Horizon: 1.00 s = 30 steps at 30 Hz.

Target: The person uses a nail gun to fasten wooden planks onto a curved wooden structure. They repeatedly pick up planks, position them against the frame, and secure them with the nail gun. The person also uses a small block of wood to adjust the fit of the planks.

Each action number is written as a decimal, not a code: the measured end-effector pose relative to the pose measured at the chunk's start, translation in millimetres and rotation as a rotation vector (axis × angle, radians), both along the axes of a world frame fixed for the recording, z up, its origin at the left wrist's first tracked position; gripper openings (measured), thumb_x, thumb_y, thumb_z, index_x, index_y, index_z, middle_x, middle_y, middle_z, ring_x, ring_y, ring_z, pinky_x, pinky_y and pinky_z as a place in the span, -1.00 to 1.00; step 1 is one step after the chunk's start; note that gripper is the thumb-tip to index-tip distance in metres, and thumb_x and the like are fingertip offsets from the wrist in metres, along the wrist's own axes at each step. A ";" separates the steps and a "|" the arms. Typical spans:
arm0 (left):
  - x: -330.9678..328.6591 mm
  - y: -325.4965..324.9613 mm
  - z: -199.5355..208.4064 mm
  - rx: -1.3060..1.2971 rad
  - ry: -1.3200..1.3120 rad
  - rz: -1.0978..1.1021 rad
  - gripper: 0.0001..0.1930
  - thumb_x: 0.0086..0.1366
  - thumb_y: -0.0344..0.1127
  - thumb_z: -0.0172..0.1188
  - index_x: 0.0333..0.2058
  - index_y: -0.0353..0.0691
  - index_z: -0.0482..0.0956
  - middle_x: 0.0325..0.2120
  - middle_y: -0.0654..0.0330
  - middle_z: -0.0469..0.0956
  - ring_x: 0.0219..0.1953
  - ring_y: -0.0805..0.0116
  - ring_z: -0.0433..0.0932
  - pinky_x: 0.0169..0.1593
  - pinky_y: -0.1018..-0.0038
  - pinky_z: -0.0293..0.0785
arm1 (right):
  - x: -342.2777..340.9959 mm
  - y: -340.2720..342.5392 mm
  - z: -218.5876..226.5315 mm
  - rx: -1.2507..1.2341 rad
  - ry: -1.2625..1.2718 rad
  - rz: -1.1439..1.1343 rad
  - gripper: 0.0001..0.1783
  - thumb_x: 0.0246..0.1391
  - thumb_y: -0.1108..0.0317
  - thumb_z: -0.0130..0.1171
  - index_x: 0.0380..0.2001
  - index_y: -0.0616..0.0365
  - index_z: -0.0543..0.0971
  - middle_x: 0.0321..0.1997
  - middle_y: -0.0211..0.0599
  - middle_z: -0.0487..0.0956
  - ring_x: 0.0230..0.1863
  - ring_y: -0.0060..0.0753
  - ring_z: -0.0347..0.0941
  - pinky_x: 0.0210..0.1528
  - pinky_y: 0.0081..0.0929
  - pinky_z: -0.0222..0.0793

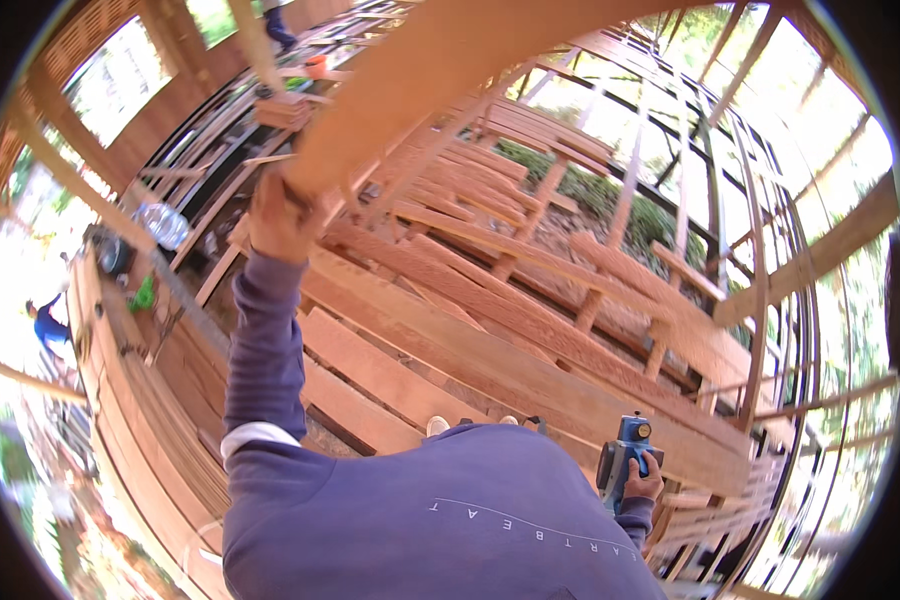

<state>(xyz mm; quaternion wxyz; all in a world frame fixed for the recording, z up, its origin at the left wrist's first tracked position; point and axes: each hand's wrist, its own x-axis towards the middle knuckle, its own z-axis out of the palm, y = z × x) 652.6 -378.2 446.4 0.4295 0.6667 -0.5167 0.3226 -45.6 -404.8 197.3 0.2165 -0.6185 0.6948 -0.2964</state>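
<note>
My left hand [278, 218], raised at the left, is closed on the lower end of a broad wooden board [410, 85]. That board looms close to the camera and arches across the top of the view. Low on the right, my right hand [643, 478] grips a blue electric hand planer [630, 445] with a dark knob. The planer is beside the right end of a long plank [510, 380]; whether it touches the wood I cannot tell. Part of my left hand's grip is hidden behind the board.
Several reddish planks [450, 290] lie across supports ahead of me. A stack of long boards [140, 440] runs along the left. Beyond them sit a clear plastic bag [162, 226] and an orange bucket [316, 66]. A person in blue [50, 325] is at far left. Posts and beams surround the area.
</note>
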 end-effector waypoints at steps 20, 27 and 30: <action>89.2 -9.1 273.7 -0.458 0.224 0.370 -0.64 0.12 -0.07 0.23 -0.27 -0.27 0.61 -0.45 -0.03 0.62 -0.34 0.04 0.61 -0.22 0.20 0.51 | 118.1 -85.5 35.1 0.196 0.004 0.883 -0.62 -0.09 0.27 0.43 -0.16 0.15 0.66 -0.21 -0.10 0.68 -0.15 -0.16 0.64 -0.07 -0.37 0.52; -57.9 -82.3 173.3 0.098 0.010 0.033 -0.77 0.19 -0.13 0.26 -0.26 -0.13 0.62 -0.49 0.14 0.62 -0.50 0.22 0.61 -0.42 0.34 0.51 | 114.2 -84.5 16.2 0.221 0.002 0.968 -0.62 -0.05 0.24 0.39 -0.13 0.14 0.65 -0.16 -0.04 0.66 -0.11 -0.06 0.61 -0.04 -0.33 0.50; -123.7 -98.4 89.2 0.135 -0.025 -0.159 -0.63 0.05 -0.03 0.33 -0.39 -0.17 0.45 -0.60 0.07 0.53 -0.56 -0.03 0.57 -0.49 0.15 0.52 | 116.8 -95.6 12.3 0.217 0.032 1.081 -0.62 -0.03 0.23 0.38 -0.13 0.14 0.65 -0.17 -0.03 0.66 -0.13 -0.03 0.61 -0.07 -0.30 0.51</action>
